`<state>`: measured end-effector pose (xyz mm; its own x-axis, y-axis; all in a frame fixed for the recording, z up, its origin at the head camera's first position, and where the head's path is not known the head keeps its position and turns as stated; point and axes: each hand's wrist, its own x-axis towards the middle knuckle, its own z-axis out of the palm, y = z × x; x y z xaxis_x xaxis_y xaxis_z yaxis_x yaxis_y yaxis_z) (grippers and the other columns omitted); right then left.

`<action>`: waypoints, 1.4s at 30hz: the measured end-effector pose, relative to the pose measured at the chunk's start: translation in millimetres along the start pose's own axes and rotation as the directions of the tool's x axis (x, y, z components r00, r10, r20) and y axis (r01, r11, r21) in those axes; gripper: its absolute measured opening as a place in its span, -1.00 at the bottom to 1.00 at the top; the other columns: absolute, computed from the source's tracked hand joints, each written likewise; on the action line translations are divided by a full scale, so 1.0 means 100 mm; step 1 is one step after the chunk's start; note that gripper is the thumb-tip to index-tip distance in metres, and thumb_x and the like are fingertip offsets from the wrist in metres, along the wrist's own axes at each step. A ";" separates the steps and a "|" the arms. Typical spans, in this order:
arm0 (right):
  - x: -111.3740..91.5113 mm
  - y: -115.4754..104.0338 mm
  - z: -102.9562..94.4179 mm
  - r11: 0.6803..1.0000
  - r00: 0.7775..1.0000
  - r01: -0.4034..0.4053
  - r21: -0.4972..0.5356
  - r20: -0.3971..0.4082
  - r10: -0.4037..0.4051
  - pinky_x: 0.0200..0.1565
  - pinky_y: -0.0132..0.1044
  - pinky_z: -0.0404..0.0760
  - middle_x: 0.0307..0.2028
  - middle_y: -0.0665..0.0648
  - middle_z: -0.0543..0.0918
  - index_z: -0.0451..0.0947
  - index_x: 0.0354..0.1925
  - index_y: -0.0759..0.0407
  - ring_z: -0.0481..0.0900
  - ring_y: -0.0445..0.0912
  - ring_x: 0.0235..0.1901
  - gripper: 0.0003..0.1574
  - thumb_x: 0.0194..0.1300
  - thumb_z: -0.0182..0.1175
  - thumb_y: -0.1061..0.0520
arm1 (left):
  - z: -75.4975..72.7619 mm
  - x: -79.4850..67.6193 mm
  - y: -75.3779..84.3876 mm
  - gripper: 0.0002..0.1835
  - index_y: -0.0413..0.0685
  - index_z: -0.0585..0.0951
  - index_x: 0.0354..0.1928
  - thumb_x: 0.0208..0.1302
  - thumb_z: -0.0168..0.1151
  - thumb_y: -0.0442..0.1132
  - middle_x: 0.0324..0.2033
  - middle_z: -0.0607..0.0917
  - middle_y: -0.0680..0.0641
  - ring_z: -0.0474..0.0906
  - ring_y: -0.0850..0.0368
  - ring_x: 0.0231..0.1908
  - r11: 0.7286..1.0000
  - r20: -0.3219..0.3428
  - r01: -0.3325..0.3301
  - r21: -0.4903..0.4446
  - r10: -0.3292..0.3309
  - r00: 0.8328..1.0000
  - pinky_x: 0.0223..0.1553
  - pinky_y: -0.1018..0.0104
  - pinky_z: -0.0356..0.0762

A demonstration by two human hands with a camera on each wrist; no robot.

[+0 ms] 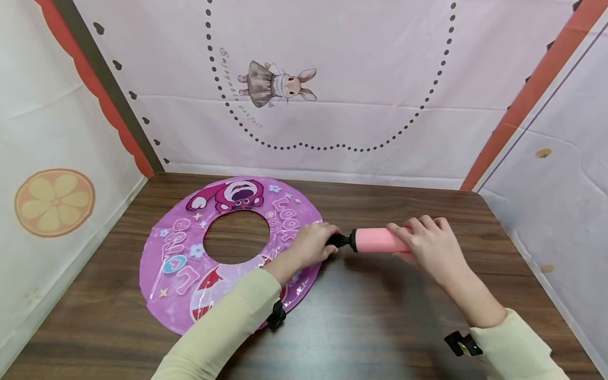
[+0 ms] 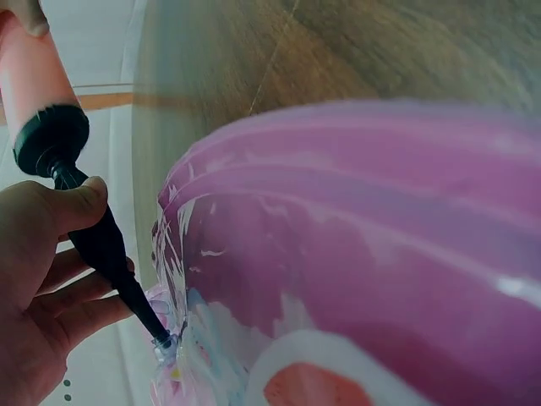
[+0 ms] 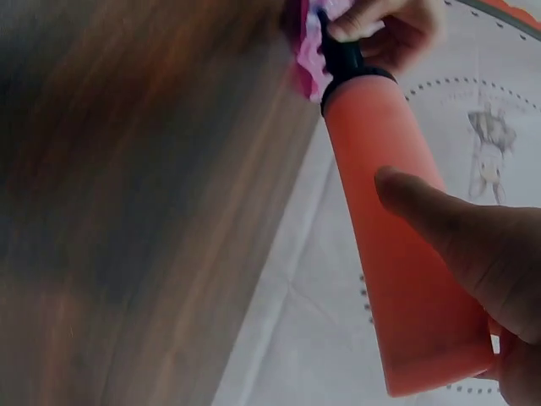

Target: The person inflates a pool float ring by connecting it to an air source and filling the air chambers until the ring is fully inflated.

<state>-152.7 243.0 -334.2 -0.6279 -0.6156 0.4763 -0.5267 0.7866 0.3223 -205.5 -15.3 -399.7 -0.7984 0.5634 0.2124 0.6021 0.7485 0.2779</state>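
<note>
A purple swim ring [image 1: 163, 264], printed with a pink bear and lettering, lies partly puffed up on the wooden table. At its right edge my left hand [image 1: 311, 244] grips the black nozzle [image 2: 101, 245] of a hand air pump. In the left wrist view the nozzle's narrow tip meets a clear valve [image 2: 165, 345] on the ring. My right hand [image 1: 429, 250] is wrapped around the pump's pink barrel [image 1: 377, 240], its thumb lying along the side in the right wrist view. The pump lies roughly level, pointing left at the ring.
The brown wooden table [image 1: 361, 327] is enclosed by a pink back cloth [image 1: 361, 68] with a printed rabbit and pale side cloths [image 1: 565, 174]. Black wrist-camera mounts [image 1: 463, 344] sit by both sleeves.
</note>
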 end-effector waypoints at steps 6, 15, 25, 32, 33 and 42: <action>-0.06 0.00 0.03 1.000 1.000 -0.011 0.014 0.017 0.011 -0.39 -0.03 0.42 -0.36 0.16 0.61 0.55 -0.03 0.00 0.52 0.11 -0.32 -0.21 -0.33 0.52 -0.15 | -0.02 -0.01 0.00 -0.62 -0.02 0.57 -0.05 0.06 0.34 -0.11 -0.12 0.65 -0.04 0.58 0.06 -0.13 1.000 0.022 0.013 0.003 -0.013 1.000 -0.06 0.19 0.52; -0.30 0.35 -0.21 0.998 0.999 -0.031 0.056 -0.010 0.031 -0.40 0.02 0.41 -0.35 0.15 0.63 0.55 -0.03 0.02 0.54 0.14 -0.33 -0.05 0.21 -0.50 -0.53 | -0.03 -0.01 0.00 -0.59 -0.03 0.55 -0.02 0.06 0.34 -0.10 -0.11 0.64 -0.04 0.58 0.05 -0.14 1.000 0.032 0.024 -0.007 -0.024 0.999 -0.05 0.18 0.52; -0.61 0.69 -0.52 0.986 0.988 -0.156 0.066 0.005 0.156 -0.34 0.10 0.37 -0.35 0.16 0.63 0.58 -0.11 0.08 0.51 0.18 -0.35 0.05 0.11 -0.47 -0.62 | -0.03 -0.02 0.01 -0.58 -0.02 0.56 0.00 0.07 0.33 -0.08 -0.13 0.63 -0.03 0.58 0.07 -0.16 0.999 0.038 0.020 0.026 -0.021 0.999 -0.08 0.20 0.53; -0.31 0.24 -0.19 0.999 1.000 -0.021 0.043 0.015 0.020 -0.43 0.02 0.41 -0.36 0.19 0.63 0.58 -0.11 0.15 0.54 0.15 -0.34 -0.15 0.18 -0.16 -0.51 | -0.02 -0.02 0.00 -0.57 0.00 0.56 0.00 0.07 0.33 -0.05 -0.14 0.62 -0.02 0.57 0.08 -0.16 0.998 0.047 -0.002 0.058 -0.001 0.999 -0.07 0.21 0.53; -0.26 0.18 -0.15 0.999 1.000 -0.016 0.042 0.028 0.014 -0.42 0.02 0.42 -0.36 0.20 0.62 0.58 -0.11 0.16 0.54 0.15 -0.34 -0.21 0.12 0.01 -0.47 | -0.02 -0.02 0.00 -0.56 0.00 0.56 0.00 0.07 0.33 -0.04 -0.14 0.62 -0.02 0.57 0.08 -0.16 0.998 0.047 -0.006 0.066 0.003 0.999 -0.08 0.21 0.53; -0.02 -0.10 0.01 1.000 0.999 -0.011 0.005 0.042 0.010 -0.34 -0.02 0.44 -0.38 0.18 0.59 0.55 -0.15 0.16 0.51 0.11 -0.35 -0.27 -0.31 0.50 -0.14 | 0.00 -0.01 -0.02 -0.59 -0.02 0.58 -0.03 0.05 0.35 -0.09 -0.17 0.62 -0.02 0.57 0.08 -0.19 0.999 0.022 -0.014 0.040 0.013 1.000 -0.11 0.21 0.53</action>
<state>-147.2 236.3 -339.0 -0.6568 -0.6089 0.4448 -0.5226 0.7928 0.3135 -205.4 -17.6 -400.3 -0.7901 0.5811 0.1951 0.6129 0.7538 0.2367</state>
